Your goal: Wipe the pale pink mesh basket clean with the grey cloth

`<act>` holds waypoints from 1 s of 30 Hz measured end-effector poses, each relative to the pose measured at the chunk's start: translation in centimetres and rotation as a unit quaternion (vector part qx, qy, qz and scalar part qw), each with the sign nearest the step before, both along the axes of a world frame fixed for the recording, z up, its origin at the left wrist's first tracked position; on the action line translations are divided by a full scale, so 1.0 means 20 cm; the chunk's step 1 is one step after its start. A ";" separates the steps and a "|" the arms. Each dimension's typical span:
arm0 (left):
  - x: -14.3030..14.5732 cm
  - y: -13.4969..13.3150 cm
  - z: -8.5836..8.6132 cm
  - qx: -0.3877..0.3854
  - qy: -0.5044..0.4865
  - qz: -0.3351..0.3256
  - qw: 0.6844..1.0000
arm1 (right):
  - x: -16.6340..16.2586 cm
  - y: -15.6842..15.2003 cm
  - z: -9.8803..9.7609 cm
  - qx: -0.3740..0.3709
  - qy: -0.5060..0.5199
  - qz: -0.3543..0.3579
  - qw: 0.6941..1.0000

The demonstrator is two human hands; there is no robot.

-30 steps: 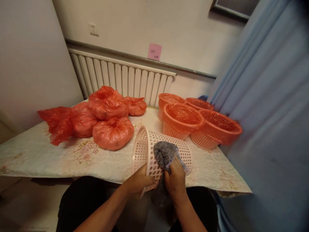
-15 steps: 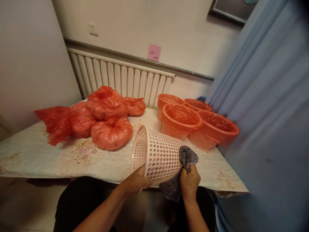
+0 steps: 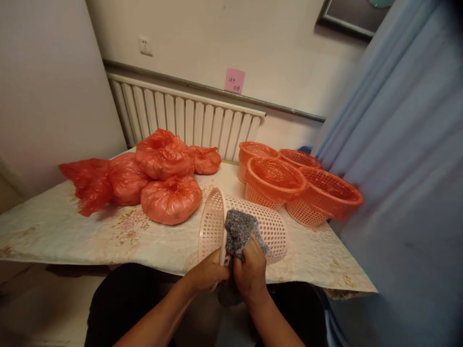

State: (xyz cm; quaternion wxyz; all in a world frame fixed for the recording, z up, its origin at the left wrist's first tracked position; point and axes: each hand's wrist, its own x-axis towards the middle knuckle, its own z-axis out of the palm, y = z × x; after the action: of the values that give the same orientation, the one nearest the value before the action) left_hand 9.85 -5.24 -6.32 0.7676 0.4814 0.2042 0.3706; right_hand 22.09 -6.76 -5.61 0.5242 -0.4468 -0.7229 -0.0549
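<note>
A pale pink perforated plastic wastebasket (image 3: 277, 226) lies on its side at the table's front edge, its mouth facing left. My left hand (image 3: 210, 273) is closed on the rim at the lower front. In my right hand (image 3: 251, 270) is a bunched dark grey cloth (image 3: 238, 230), pressed to the outside of the basket near the rim. Part of the cloth hangs down below the table edge, between my hands.
Several tied red plastic bags (image 3: 171, 200) lie on the left of the flowered tablecloth (image 3: 90, 241). Several baskets lined with red bags (image 3: 275, 180) stand at the back right, close to a blue curtain (image 3: 390, 168). Behind the table is a white radiator (image 3: 188, 115).
My right hand has moved the cloth leftward along the basket's side, from the base end to near the rim. My left hand keeps its hold on the rim.
</note>
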 end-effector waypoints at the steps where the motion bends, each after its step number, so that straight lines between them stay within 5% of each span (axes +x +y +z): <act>1: 0.00 0.00 -0.01 0.008 0.006 -0.007 1.000 | 0.01 0.02 0.02 -0.010 0.005 0.003 1.000; 7: -0.02 0.00 -0.10 0.040 0.019 -0.047 0.998 | 0.05 0.07 0.09 -0.059 0.019 -0.011 0.998; 16: -0.07 0.02 -0.21 0.097 0.079 -0.055 0.991 | 0.01 0.00 0.01 -0.034 0.022 -0.022 0.999; 23: -0.07 0.04 -0.16 0.130 0.104 -0.031 0.986 | 0.00 0.01 -0.03 -0.009 -0.004 -0.031 0.999; 30: -0.02 0.02 -0.02 -0.034 0.053 0.027 0.998 | 0.00 0.00 -0.05 0.009 -0.019 -0.032 0.999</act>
State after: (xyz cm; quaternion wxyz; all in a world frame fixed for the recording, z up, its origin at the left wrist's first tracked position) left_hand 9.39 -4.77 -6.82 0.7613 0.4682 0.2703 0.3580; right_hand 22.02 -6.73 -6.62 0.5123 -0.4643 -0.7173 -0.0866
